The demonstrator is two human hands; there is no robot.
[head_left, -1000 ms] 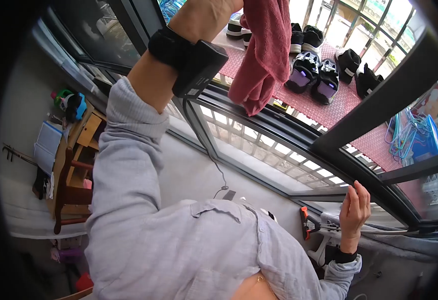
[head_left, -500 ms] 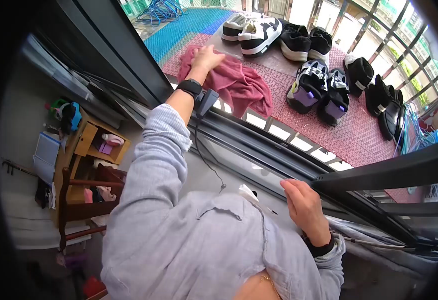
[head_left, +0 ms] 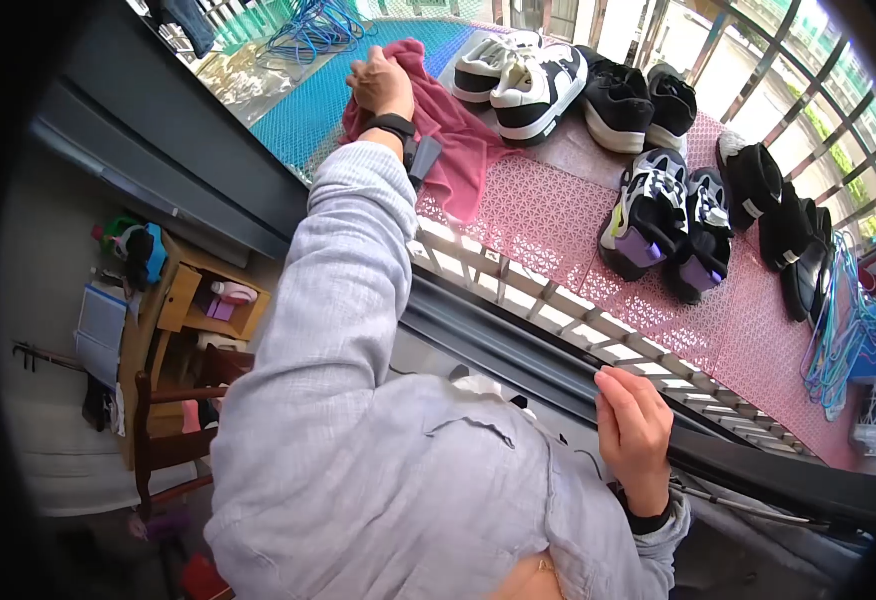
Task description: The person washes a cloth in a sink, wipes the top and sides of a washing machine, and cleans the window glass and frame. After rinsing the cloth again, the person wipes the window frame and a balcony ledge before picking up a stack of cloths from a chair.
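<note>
My left hand [head_left: 383, 85] is closed on a dusty-pink cloth [head_left: 448, 135], bunched under the fingers and spread over the balcony floor tiles. A dark band and a small grey device sit at that wrist. Just right of the cloth stand white-and-black sneakers [head_left: 543, 95]. My right hand [head_left: 636, 435] hovers near the door track, fingers loosely bent and nothing visible in it. Farther right are black sneakers with white soles [head_left: 618, 105] and grey-black sneakers with purple heels [head_left: 648, 215].
Pink perforated tiles [head_left: 548, 215] and a blue mat [head_left: 323, 105] cover the balcony floor. A sliding-door track [head_left: 498, 340] crosses in front of me. More black shoes [head_left: 783, 225] and blue hangers [head_left: 838, 335] lie right, beside metal railings [head_left: 808, 110]. Blue cord [head_left: 318, 30] is at the back.
My left hand has moved forward and slightly left, dragging the cloth's near part toward the blue mat. My view has shifted forward, and the right hand's fingers are more bent.
</note>
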